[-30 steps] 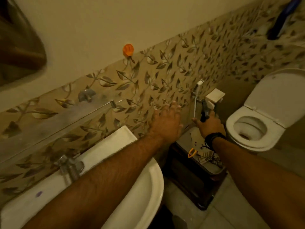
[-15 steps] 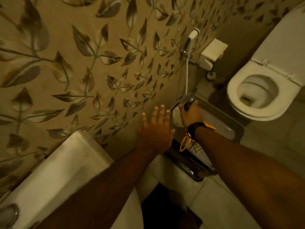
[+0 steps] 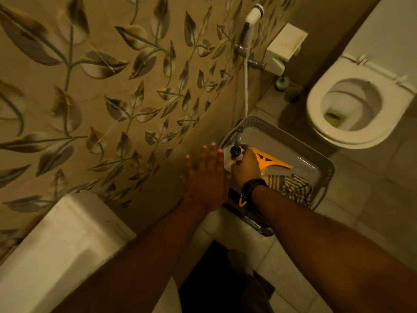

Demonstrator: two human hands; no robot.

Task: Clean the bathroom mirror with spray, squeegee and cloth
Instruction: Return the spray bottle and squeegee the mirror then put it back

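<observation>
My right hand (image 3: 246,168) is closed around a white spray bottle (image 3: 229,158) with a dark trigger head, at the near left corner of a grey tray (image 3: 325,163). An orange squeegee (image 3: 270,162) lies in the tray just right of that hand. A striped cloth (image 3: 293,188) is bunched at the tray's near side. My left hand (image 3: 204,179) hovers flat with fingers spread, just left of the bottle, holding nothing. The mirror is out of view.
The tray rests on a dark stand (image 3: 248,220) against the leaf-patterned wall (image 3: 112,98). A white sink (image 3: 63,240) is at lower left. A toilet (image 3: 352,109) stands at right. A hand-shower hose (image 3: 246,86) hangs above the tray.
The view has dipped from the mirror and shelf down to the tray. My right hand has lowered with the spray bottle to the tray's corner, and my left hand followed beside it.
</observation>
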